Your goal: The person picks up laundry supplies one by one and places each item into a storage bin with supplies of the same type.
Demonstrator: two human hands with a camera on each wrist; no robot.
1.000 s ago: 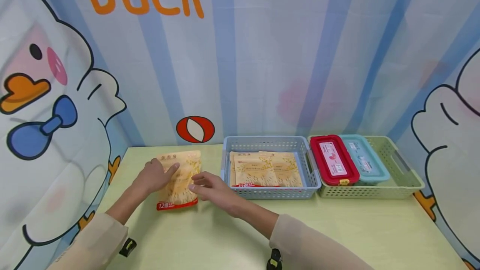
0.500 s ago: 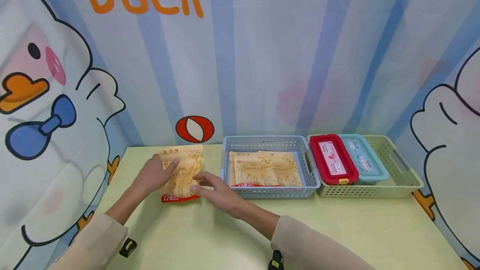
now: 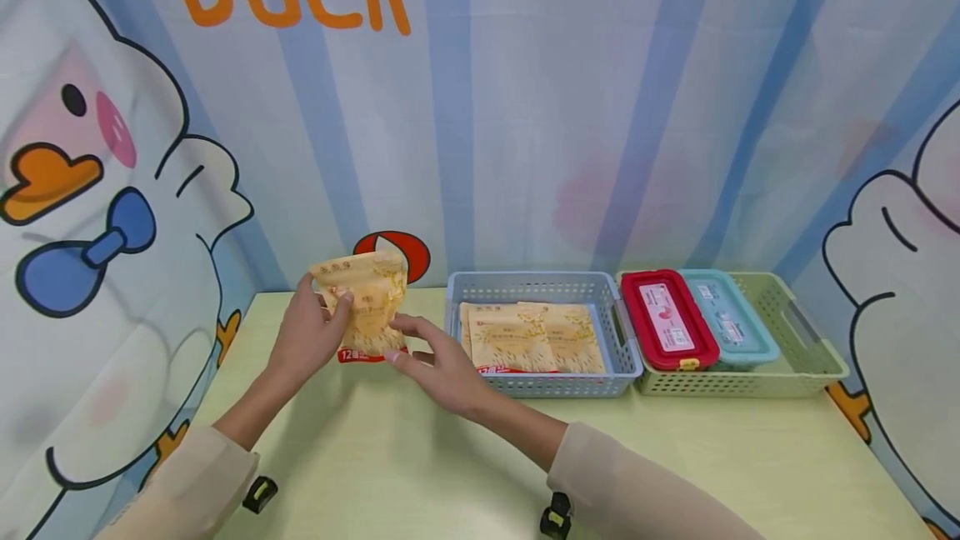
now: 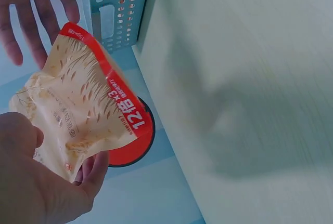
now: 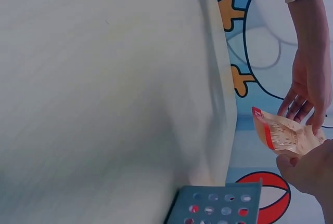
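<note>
A cream pouch (image 3: pixel 367 307) with a red bottom band is held up above the far left of the table. My left hand (image 3: pixel 307 336) pinches its left side, thumb across the printed front and fingers behind. The left wrist view shows the pouch (image 4: pixel 78 99) tilted and slightly bent in that grip. My right hand (image 3: pixel 442 369) is at the pouch's right edge, thumb and fingers spread. In the left wrist view, the fingers of the right hand (image 4: pixel 39 5) are extended beside the pouch; whether they touch it I cannot tell.
Right of the hands stands a blue perforated basket (image 3: pixel 525 386) with several similar pouches (image 3: pixel 510 340) lying flat inside. Beside it, a green basket (image 3: pixel 813 365) holds a red-lidded box (image 3: pixel 667 319) and a teal-lidded box (image 3: pixel 727 319). A printed curtain (image 3: pixel 517 107) hangs behind the table.
The left hand has lifted the pouch up from the tabletop, and its top now covers part of the red oval on the curtain. The right hand has risen slightly beside it.
</note>
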